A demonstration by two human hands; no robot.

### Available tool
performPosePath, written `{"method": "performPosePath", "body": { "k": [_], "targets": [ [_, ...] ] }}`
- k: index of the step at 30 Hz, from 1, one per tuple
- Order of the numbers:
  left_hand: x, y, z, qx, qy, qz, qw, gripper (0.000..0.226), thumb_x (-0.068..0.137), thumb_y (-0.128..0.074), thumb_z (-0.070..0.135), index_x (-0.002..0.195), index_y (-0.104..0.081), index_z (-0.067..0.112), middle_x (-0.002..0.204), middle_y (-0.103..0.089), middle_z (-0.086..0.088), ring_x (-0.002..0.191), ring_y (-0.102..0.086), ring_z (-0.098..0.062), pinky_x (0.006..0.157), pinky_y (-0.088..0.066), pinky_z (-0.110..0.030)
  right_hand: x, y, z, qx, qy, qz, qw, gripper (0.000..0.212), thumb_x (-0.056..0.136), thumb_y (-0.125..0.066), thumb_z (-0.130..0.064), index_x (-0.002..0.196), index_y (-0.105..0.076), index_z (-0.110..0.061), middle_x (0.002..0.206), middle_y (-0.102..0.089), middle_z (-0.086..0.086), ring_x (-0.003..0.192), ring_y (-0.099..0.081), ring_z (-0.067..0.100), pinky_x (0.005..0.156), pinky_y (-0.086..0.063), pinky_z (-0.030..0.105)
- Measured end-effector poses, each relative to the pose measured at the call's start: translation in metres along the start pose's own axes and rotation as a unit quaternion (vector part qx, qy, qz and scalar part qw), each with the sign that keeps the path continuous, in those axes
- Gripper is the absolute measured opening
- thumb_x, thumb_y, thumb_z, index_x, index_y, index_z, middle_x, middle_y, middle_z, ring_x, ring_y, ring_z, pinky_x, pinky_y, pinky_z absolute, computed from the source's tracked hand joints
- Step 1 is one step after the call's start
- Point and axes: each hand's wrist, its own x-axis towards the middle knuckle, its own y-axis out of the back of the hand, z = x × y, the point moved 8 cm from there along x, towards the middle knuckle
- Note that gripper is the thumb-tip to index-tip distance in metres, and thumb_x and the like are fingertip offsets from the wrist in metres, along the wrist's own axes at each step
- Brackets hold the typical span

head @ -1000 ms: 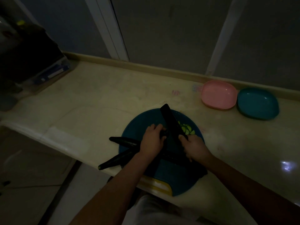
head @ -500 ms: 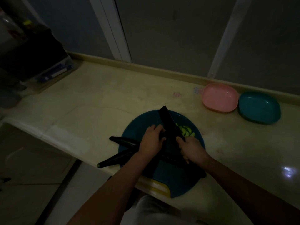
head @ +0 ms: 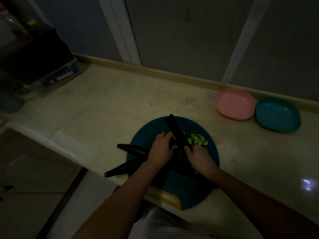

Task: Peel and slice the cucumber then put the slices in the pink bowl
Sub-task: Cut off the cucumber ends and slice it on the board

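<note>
At the far left, a clear plastic box [head: 60,75] with blue things inside sits on the pale yellow table [head: 107,100]. Next come two long dark cucumbers [head: 133,149], side by side, with their right ends on the round blue cutting board [head: 148,133] and their left ends sticking out past it. The lower one pokes out over the table's edge. The board has a yellow part at its near edge. The left hand [head: 161,150] is on the board with its fingers curled down over a dark cucumber piece [head: 172,144], right next to the blade. The long dark knife [head: 177,131] points away from the person, with its tip near the far side of the board. Just right of the blade is a little pile of light green cucumber slices [head: 198,139] on the board. The right hand [head: 201,160] is wrapped tight around the knife handle. Farther right, near the wall, the oval pink plastic bowl [head: 235,104] sits on the table, well apart from the slices. An oval teal plastic bowl [head: 278,115] sits just beside it.
</note>
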Motion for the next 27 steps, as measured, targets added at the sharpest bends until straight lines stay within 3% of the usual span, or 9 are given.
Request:
{"method": "performPosePath", "body": {
  "k": [4,10,14,27],
  "targets": [
    [0.0,0.0,-0.001,0.007,0.006,0.001,1.0,0.022,0.085,-0.065,0.017,0.104,-0.055,0.011,0.104,-0.053,-0.008,0.1,-0.047,-0.021,0.072,-0.035,-0.026,-0.002,0.009,0.009,-0.015,-0.014,0.012,1.0,0.045,0.099,-0.039,-0.032,0.062,-0.044,-0.009,0.053,-0.045,0.009,0.038,-0.043,0.017,0.036,-0.034,0.024],
    [0.0,0.0,-0.001,0.006,0.014,-0.005,1.0,0.023,0.086,-0.064,0.017,0.106,-0.055,0.012,0.104,-0.05,-0.009,0.101,-0.045,-0.022,0.072,-0.035,-0.026,-0.009,0.01,0.009,0.055,-0.013,-0.007,0.998,0.041,0.098,-0.04,-0.035,0.068,-0.045,-0.008,0.054,-0.044,0.012,0.034,-0.041,0.016,0.036,-0.036,0.025],
    [-0.001,0.0,-0.001,0.001,0.014,-0.001,1.0,0.024,0.084,-0.065,0.017,0.105,-0.055,0.011,0.103,-0.051,-0.009,0.1,-0.047,-0.023,0.076,-0.041,-0.031,-0.011,0.008,0.006,0.079,-0.012,-0.019,0.997,0.038,0.098,-0.042,-0.035,0.071,-0.045,-0.009,0.056,-0.044,0.013,0.036,-0.042,0.017,0.036,-0.036,0.025],
    [0.001,0.0,-0.002,-0.008,0.009,-0.004,1.0,0.023,0.084,-0.066,0.016,0.104,-0.057,0.01,0.103,-0.054,-0.008,0.099,-0.048,-0.021,0.072,-0.034,-0.023,-0.008,0.0,-0.002,0.025,-0.008,-0.016,1.0,0.045,0.099,-0.039,-0.032,0.06,-0.041,-0.01,0.05,-0.045,0.008,0.025,-0.04,0.008,0.033,-0.034,0.021]
  ]
}}
